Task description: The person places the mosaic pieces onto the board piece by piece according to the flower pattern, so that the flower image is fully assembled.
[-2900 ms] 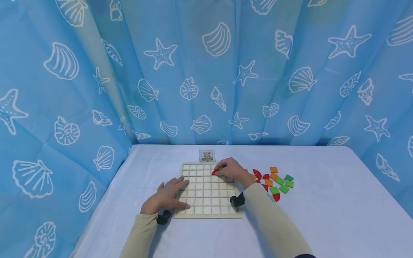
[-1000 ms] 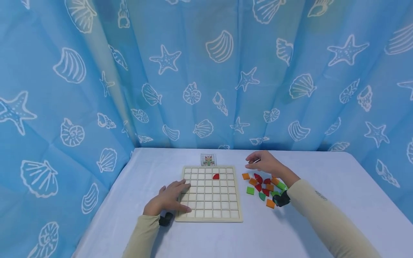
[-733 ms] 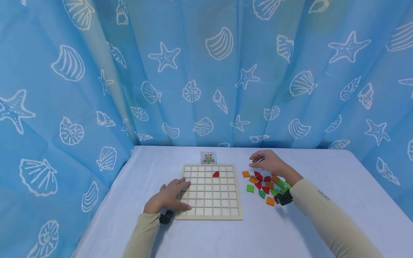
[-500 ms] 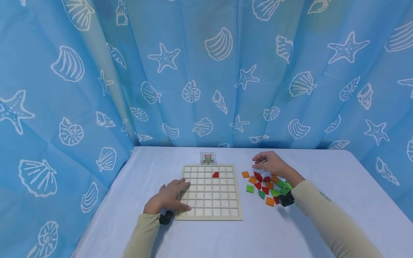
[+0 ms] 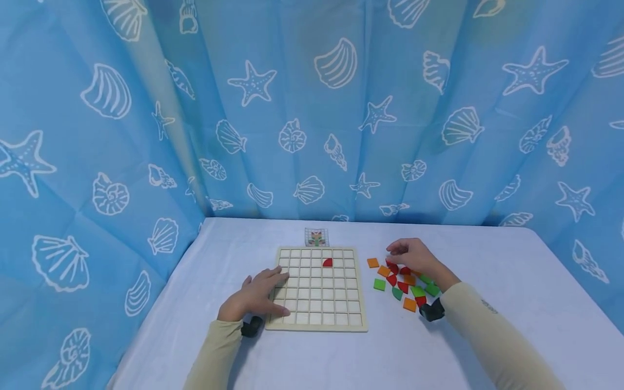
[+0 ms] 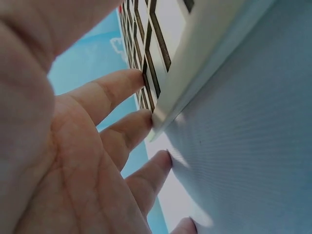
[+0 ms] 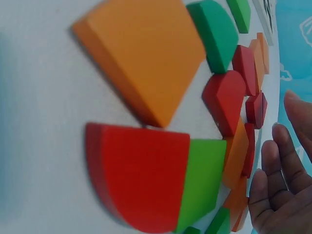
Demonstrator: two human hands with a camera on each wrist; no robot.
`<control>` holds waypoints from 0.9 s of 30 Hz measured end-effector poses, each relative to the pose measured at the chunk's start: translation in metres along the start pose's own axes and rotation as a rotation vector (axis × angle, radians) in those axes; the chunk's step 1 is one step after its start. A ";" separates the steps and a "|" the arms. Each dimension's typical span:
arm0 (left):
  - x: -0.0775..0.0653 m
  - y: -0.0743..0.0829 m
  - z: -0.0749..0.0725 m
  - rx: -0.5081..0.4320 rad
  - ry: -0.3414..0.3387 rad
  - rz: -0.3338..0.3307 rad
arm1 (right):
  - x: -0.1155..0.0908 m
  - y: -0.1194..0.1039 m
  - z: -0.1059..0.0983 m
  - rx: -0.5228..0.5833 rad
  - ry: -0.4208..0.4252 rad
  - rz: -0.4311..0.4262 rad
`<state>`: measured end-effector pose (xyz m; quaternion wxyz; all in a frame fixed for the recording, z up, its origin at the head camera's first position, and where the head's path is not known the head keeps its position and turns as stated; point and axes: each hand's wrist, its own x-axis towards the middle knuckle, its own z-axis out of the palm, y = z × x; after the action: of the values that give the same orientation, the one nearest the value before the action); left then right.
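Note:
My left hand (image 5: 258, 295) rests with spread fingers on the left edge of a pale wooden grid board (image 5: 361, 303). In the left wrist view two of its fingertips (image 6: 131, 78) touch the board's rim (image 6: 195, 58), and the others reach past it to the cloth. A red quarter-circle tile (image 5: 328, 262) lies in one cell of the upper rows. My right hand (image 5: 414, 255) hovers at the far side of a loose pile of tiles, thumb and fingers apart, close to a red tile (image 5: 392, 266). In the right wrist view I see nothing between thumb and fingers.
Several tiles are spread right of the board: orange squares (image 5: 409, 304), green squares (image 5: 379, 284), a dark green quarter-circle (image 5: 397, 293) and red quarter-circles (image 5: 402, 286). A small pattern card (image 5: 317, 237) lies behind the board. A blue shell-print curtain (image 5: 312, 135) hangs behind the table.
My right hand has let go of the red tile in the board's cell and moved right to the pile, lately lowering towards the red tiles. The left hand stays on the board.

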<state>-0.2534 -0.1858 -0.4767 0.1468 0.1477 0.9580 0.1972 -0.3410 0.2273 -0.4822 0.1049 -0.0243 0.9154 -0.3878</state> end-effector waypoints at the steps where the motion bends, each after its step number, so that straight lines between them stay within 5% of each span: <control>1: 0.000 0.000 -0.001 0.000 0.001 -0.001 | 0.000 0.000 0.001 0.003 0.004 0.004; 27: 0.001 -0.003 -0.003 -0.007 -0.010 0.014 | 0.012 -0.012 0.007 -0.136 -0.052 0.085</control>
<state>-0.2557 -0.1890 -0.4755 0.1510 0.1549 0.9554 0.2009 -0.3517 0.2124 -0.4803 0.1432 -0.0024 0.9368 -0.3192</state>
